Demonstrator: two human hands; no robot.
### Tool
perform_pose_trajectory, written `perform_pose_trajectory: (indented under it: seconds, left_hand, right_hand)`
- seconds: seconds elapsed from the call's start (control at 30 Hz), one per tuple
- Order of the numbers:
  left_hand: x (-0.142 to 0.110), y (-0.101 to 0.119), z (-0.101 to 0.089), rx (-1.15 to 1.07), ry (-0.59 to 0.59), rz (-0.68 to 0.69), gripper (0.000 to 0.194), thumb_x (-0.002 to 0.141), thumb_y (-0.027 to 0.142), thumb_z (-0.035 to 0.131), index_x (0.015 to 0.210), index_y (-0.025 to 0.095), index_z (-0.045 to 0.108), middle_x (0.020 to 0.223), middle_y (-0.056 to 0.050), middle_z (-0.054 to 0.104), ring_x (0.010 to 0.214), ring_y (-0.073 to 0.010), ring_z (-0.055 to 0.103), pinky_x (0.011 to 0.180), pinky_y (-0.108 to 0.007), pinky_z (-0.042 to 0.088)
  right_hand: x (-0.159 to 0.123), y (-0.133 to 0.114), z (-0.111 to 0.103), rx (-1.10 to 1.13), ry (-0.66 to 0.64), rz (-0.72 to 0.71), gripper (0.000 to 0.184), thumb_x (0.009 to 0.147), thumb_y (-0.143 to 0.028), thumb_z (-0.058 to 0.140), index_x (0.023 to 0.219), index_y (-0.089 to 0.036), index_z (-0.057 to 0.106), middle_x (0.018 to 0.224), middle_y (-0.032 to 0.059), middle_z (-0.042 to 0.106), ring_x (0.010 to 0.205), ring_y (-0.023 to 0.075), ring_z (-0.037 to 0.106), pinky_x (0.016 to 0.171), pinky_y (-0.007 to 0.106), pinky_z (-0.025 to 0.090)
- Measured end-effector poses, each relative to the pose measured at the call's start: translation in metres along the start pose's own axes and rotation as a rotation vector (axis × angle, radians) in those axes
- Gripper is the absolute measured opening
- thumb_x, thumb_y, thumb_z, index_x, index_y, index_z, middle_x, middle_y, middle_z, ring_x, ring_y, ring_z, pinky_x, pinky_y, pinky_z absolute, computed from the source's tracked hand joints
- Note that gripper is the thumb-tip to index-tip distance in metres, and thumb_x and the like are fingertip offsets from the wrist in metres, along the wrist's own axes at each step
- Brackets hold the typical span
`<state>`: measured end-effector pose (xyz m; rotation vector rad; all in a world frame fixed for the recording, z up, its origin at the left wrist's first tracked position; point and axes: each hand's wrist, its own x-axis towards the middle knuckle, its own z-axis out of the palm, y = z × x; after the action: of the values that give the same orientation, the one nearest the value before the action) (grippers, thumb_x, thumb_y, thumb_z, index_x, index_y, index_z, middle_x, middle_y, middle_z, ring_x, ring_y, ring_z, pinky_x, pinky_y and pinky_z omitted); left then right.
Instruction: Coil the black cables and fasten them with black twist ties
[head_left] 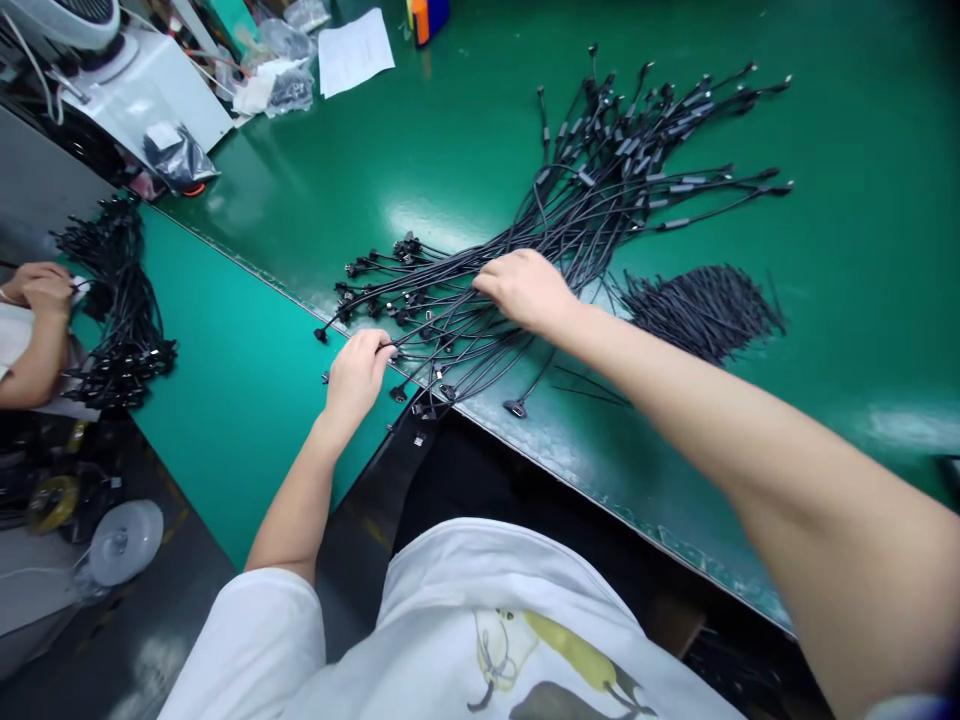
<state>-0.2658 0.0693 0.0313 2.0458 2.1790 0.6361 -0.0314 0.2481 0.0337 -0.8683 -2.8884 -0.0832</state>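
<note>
I have a co-worker's hand (49,290) at the far left, fingers bent, against a dense heap of black plastic-coated cables (124,300) on the smooth teal worktop (225,400), near its left edge. Below that edge I see a round, translucent plastic reel (126,542). A white box-shaped unit (150,90) stands at the left end of the glossy dark-green worktop (465,120), with crumpled clear plastic bags (281,75) to its right along the far side.

My left hand (356,378) is at the worn near edge of the dark-green worktop, thumb and fingers pinched around one of the long, slender black cables with plugs and grey sleeves (577,205). Beyond it, towards the far edge, lie a white paper sheet (355,52) and an orange-and-blue block (429,20).

My right hand (525,290) rests across the middle of those cables, fingers curled and fingertips down; I can't tell whether it grips a strand. They fan from the near edge diagonally towards the far side. Right of my right hand, behind the forearm, lies a sheaf of short, thin black strands (705,312).
</note>
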Motion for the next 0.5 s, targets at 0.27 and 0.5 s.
perform_pose_trajectory:
  seconds: [0.27, 0.5]
  left_hand:
    - [-0.021, -0.032, -0.031, -0.515, -0.049, -0.182, 0.022, 0.092, 0.038, 0.056, 0.094, 0.018, 0.064, 0.064, 0.002, 0.056, 0.058, -0.0113, 0.051, 0.058, -0.023, 0.039]
    - [-0.031, -0.021, -0.066, -1.58, -0.078, 0.014, 0.038, 0.079, 0.046, 0.076, 0.064, 0.016, 0.059, 0.043, 0.01, 0.037, 0.031, -0.0007, 0.023, 0.033, -0.014, 0.027]
  right_hand:
    - [-0.011, 0.026, -0.097, -0.131, 0.122, 0.089, 0.054, 0.106, -0.04, 0.018, 0.125, -0.016, 0.063, 0.113, 0.0156, 0.067, 0.105, 0.0272, 0.061, 0.088, 0.04, 0.046]
    - [-0.017, 0.033, -0.191, 0.023, 0.351, 0.403, 0.049, 0.104, -0.028, 0.026, 0.132, -0.006, 0.06, 0.126, 0.016, 0.063, 0.125, 0.0271, 0.056, 0.104, 0.042, 0.038]
